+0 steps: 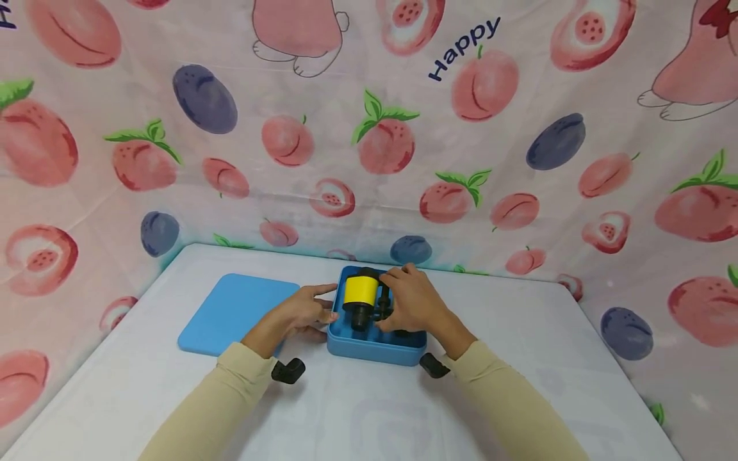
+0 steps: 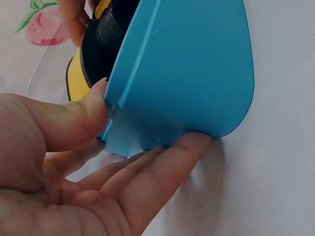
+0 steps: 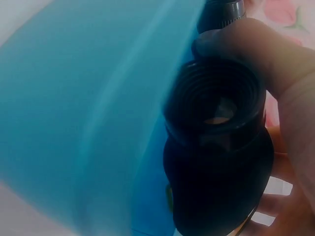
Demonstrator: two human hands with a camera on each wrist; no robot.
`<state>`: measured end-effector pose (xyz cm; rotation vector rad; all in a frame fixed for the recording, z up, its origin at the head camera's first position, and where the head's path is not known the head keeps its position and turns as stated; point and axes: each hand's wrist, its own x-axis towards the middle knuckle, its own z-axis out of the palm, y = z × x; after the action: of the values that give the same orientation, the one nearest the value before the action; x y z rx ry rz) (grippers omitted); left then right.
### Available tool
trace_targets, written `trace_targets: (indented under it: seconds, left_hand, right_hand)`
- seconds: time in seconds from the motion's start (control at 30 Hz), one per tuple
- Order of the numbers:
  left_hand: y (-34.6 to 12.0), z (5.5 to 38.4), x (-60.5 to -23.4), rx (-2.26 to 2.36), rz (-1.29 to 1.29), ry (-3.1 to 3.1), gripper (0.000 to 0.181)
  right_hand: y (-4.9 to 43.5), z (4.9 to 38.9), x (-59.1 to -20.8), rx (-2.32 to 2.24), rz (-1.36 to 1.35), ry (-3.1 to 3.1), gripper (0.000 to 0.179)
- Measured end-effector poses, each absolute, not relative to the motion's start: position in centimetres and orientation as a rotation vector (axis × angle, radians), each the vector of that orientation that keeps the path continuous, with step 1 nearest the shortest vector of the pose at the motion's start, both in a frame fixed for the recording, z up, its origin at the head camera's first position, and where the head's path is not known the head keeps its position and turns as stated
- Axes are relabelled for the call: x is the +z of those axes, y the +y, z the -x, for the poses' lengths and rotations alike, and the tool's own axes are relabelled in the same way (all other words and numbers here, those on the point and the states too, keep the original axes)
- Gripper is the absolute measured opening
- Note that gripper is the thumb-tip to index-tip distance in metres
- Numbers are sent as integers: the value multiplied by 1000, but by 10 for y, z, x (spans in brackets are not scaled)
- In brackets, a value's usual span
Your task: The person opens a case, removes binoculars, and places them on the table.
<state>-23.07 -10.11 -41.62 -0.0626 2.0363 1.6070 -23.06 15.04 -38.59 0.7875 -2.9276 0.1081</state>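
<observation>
A pair of yellow and black binoculars sits in a light-blue box. My right hand grips the right barrel, covering most of it. In the right wrist view, the black eyepiece end of the binoculars shows beside the box wall, with my thumb near the bridge and fingers on the far side. My left hand steadies the left side of the box. Its thumb touches the rim and its fairly straight fingers rest against the outer wall of the box in the left wrist view.
A flat blue lid lies on the white-covered table, left of the box. Behind the table hangs a pink fruit-print cloth. Black wrist cameras sit at both sleeve cuffs.
</observation>
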Motion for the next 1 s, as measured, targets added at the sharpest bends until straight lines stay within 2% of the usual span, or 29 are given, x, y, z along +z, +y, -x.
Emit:
trace_targets:
  seconds: [0.5,1.0]
  left_hand:
    - [-100,227,-413,1594,33,2041,80]
    - [-100,227,-411,1584,25,2041,79]
  right_hand:
    - [167,223,-363,77,-749,-2920,95]
    - [189,218,-356,65,-728,-2882,93]
